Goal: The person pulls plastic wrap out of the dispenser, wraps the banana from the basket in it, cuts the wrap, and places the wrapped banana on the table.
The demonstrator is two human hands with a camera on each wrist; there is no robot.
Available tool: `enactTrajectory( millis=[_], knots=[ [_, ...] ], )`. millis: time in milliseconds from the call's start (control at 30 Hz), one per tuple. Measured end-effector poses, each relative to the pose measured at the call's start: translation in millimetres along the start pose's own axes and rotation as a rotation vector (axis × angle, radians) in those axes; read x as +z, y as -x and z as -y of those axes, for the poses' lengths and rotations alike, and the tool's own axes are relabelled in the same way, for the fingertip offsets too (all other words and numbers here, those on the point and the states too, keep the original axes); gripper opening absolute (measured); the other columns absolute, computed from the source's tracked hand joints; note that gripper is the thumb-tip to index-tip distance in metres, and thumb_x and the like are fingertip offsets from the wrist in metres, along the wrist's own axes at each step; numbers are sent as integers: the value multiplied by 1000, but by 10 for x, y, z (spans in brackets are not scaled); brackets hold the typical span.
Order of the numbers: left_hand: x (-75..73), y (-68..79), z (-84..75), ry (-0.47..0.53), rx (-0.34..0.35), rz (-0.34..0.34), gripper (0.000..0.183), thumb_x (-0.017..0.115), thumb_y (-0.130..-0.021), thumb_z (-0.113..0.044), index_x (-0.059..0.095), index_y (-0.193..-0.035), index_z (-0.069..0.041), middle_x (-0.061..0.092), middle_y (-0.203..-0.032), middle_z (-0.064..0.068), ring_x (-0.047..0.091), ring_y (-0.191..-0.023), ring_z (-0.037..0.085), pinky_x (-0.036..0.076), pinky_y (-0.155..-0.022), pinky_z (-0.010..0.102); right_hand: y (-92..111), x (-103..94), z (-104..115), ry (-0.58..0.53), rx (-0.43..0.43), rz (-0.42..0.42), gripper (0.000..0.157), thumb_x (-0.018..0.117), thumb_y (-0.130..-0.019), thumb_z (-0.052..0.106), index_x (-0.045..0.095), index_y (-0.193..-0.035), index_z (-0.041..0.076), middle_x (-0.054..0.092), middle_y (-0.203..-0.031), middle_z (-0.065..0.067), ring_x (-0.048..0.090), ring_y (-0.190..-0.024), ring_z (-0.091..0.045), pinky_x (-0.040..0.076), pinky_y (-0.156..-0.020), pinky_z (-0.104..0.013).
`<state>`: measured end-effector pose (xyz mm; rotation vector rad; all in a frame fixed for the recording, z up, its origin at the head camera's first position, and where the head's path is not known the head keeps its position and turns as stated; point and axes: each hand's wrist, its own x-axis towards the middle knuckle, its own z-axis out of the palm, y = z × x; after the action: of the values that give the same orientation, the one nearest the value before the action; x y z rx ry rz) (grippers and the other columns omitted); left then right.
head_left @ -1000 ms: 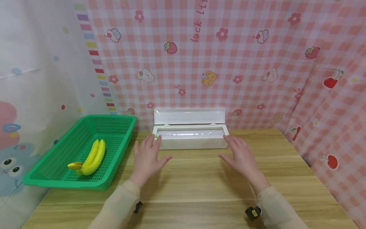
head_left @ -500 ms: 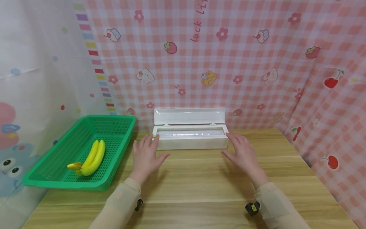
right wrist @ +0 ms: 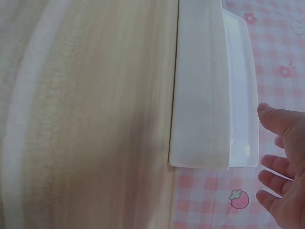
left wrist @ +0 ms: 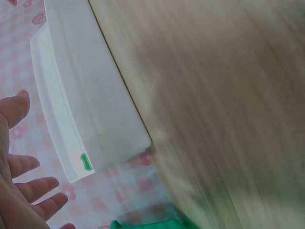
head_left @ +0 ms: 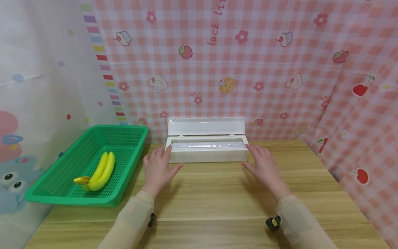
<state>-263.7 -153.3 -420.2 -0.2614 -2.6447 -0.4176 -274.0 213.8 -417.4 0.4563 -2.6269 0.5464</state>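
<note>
Both left hand (head_left: 157, 168) and right hand (head_left: 263, 167) spread their fingers near the white box (head_left: 208, 156) on the table (head_left: 211, 197). Its green tab (left wrist: 86, 161), plain from the left wrist, is mostly hidden in the head view.

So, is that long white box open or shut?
Open: the box has its lid raised behind, showing a shiny roll inside.
</note>
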Motion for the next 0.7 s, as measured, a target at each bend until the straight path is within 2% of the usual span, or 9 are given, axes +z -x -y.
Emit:
enactTrajectory(
  millis=[400,700],
  knots=[
    [50,-107,70,28,-18,17,76,76,-83,-51,52,-140,-6,52,-139,22,46,-128,41,27,-105,64,-171,15,-39,-11,74,49,61,75,-89,21,50,-141,3,56,-132,-23,48,-123,-41,41,-102,-59],
    [34,-222,120,27,-34,57,72,74,-85,-48,52,-139,-4,53,-139,22,46,-128,42,30,-105,62,-308,16,-96,-14,31,41,56,74,-90,18,52,-138,0,55,-134,-24,48,-125,-42,38,-106,-56]
  ],
)
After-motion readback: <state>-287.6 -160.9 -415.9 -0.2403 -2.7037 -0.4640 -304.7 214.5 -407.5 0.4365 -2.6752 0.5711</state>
